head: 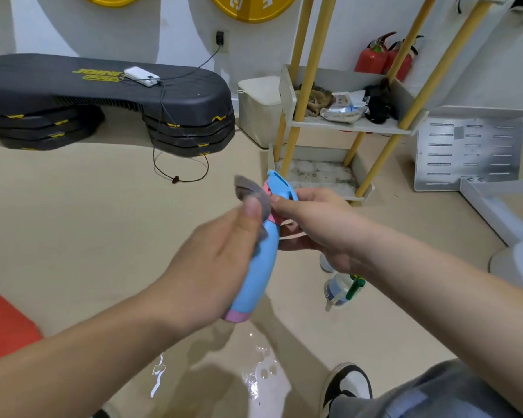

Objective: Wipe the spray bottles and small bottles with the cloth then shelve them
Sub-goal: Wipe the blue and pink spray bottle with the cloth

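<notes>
A blue spray bottle (pixel 258 276) with a pink base and a blue-and-pink trigger head hangs tilted in mid-air between my hands. My left hand (pixel 221 257) wraps its body and presses a grey cloth (pixel 254 191) against the neck. My right hand (pixel 317 221) grips the trigger head from the right. On the floor under my right forearm stands a clear spray bottle (pixel 341 289) with a green trigger, partly hidden. The white shelf (pixel 351 126) with yellow poles stands beyond the hands.
The middle shelf tier holds rags and packets; the bottom tier (pixel 320 176) is stained. Black step platforms (pixel 103 86) carry a white charging device. Fire extinguishers (pixel 375 55) stand behind the shelf. A red block (pixel 3 321) sits at left. My shoe (pixel 347 384) is below.
</notes>
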`<state>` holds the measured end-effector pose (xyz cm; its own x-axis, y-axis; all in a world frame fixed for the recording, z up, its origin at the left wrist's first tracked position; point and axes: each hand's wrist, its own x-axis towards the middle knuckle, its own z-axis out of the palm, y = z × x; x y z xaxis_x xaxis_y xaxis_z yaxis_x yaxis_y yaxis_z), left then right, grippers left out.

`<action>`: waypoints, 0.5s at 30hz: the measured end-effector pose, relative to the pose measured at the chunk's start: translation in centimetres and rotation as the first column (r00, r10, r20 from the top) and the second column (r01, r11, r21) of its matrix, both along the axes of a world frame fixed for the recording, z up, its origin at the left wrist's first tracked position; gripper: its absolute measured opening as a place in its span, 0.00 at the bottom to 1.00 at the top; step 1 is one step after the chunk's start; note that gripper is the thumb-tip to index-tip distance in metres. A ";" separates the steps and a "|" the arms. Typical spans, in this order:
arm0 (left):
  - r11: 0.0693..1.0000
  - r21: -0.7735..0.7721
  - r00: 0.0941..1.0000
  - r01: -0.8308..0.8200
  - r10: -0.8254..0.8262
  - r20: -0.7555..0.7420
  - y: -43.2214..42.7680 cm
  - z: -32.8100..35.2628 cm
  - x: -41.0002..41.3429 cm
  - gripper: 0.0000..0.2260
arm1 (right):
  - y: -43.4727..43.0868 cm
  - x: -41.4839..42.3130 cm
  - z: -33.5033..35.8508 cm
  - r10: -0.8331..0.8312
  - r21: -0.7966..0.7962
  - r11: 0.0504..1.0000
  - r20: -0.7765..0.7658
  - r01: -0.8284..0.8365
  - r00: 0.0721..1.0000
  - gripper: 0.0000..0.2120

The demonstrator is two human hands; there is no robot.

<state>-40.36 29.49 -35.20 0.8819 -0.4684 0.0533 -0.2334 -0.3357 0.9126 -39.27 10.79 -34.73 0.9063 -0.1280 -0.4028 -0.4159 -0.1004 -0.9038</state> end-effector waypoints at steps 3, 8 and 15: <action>0.963 0.166 0.963 0.214 -0.237 0.132 -0.4 -1.0 -0.6 0.22 | 0.6 -0.1 -0.2 0.012 -0.042 0.999 0.031 -0.010 0.999 0.13; 0.968 0.252 0.892 -0.010 -0.106 0.440 0.6 -3.0 1.7 0.09 | 1.1 -0.3 0.1 -0.006 -0.056 0.998 0.067 0.010 0.998 0.13; 0.956 0.226 0.950 -0.186 0.116 0.291 -0.8 -2.6 0.8 0.13 | 2.7 -0.6 0.9 -0.010 -0.044 0.999 0.179 0.018 0.984 0.10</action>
